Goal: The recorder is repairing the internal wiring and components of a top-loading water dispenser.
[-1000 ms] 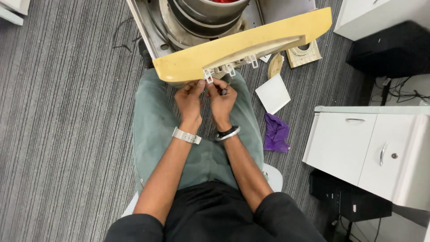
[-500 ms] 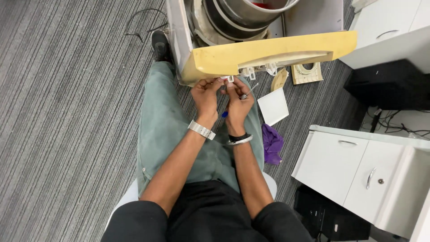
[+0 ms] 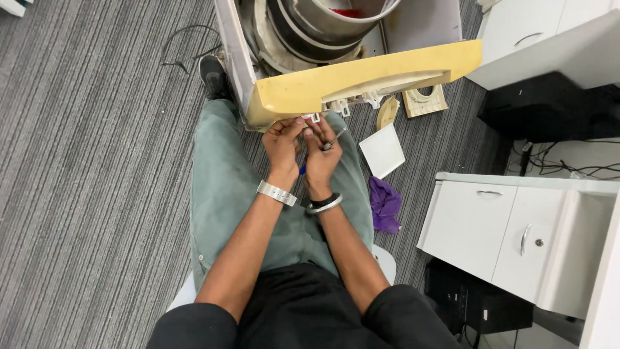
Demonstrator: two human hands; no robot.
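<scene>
I sit over my green trousers with both hands raised to the underside of a yellowed plastic panel (image 3: 361, 77) of an opened washing machine. My left hand (image 3: 283, 145), with a silver watch on the wrist, pinches a small white clip (image 3: 314, 118) at the panel's lower edge. My right hand (image 3: 321, 152), with a dark bangle on the wrist, grips a thin screwdriver with a blue handle (image 3: 302, 169); its metal shaft points up toward the white clips. The two hands touch each other.
The metal drum (image 3: 323, 26) of the machine sits behind the panel. On the striped carpet lie a white square plate (image 3: 382, 150), a purple cloth (image 3: 385, 203) and yellowed plastic parts (image 3: 423, 100). A white cabinet (image 3: 510, 232) stands at right, a black box (image 3: 549, 110) beyond it.
The view has shifted, so the machine and my hands appear further right and higher. My hands stay together at the panel's lower edge, working at the white clips.
</scene>
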